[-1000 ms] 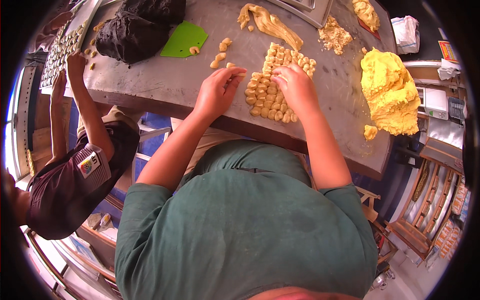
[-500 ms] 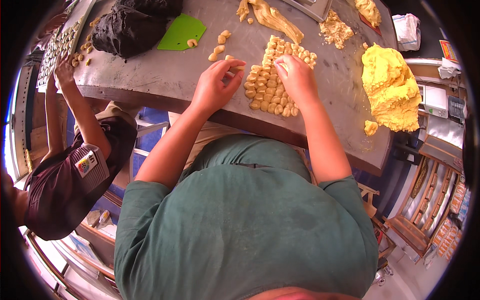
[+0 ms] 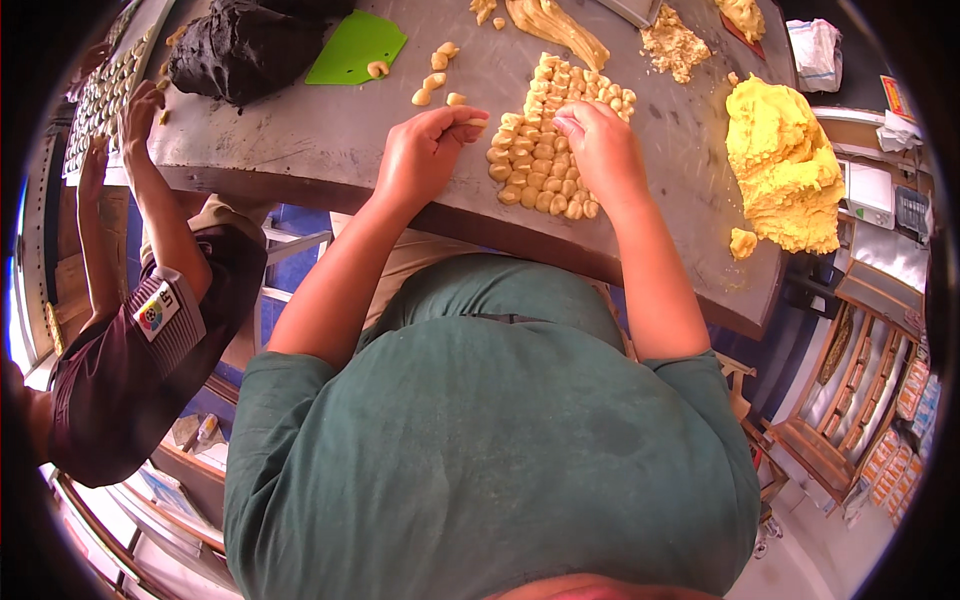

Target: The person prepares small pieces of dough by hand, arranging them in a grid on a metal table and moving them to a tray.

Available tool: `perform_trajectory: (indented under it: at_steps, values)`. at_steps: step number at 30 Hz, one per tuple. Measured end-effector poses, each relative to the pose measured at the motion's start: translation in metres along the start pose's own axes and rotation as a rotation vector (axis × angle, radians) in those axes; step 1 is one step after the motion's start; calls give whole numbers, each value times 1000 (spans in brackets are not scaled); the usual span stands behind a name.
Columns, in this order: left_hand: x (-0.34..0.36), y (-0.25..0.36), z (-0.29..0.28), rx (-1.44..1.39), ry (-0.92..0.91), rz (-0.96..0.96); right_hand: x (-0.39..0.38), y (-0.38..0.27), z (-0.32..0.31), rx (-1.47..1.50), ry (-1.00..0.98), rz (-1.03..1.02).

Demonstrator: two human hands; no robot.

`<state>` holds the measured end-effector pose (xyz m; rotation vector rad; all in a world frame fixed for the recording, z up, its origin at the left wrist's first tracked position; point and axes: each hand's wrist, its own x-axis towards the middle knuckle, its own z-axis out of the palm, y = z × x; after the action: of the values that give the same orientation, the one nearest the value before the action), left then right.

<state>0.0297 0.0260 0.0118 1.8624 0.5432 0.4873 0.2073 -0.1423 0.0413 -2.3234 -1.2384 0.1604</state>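
Observation:
My left hand (image 3: 425, 150) hovers over the table's near edge, its fingers pinched on a small pale dough piece (image 3: 474, 122). To its right, my right hand (image 3: 604, 150) is over a tight block of small pale dough pieces (image 3: 540, 165) laid in rows. Its thumb and fingers are pressed together; whatever they grip, if anything, is hidden. Several loose dough pieces (image 3: 434, 81) lie beyond my left hand. A smooth length of pale dough (image 3: 560, 32) stretches behind the block.
Left of centre are a black dough mass (image 3: 235, 55) and a green scraper (image 3: 350, 55) with one piece on it. Crumbly dough (image 3: 673, 43) and a large yellow dough mass (image 3: 785, 165) sit to the right. At far left, a co-worker's hands (image 3: 140, 108) are beside a tray of small pieces (image 3: 95, 115).
My right hand's fingers have closed together over the block. My left fingers have drawn tighter around the dough piece. The view has shifted slightly, and the co-worker's hands have moved at the tray.

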Motion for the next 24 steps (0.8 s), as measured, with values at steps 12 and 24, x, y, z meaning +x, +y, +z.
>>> perform_trajectory:
  at_steps: [12, 24]
  values:
    - [3, 9, 0, 0, 16, -42, -8, -5, -7, 14, -17, -36]
    - [5, -1, 5, -133, 22, -24, -15, -12, 0, 43, -2, -71]
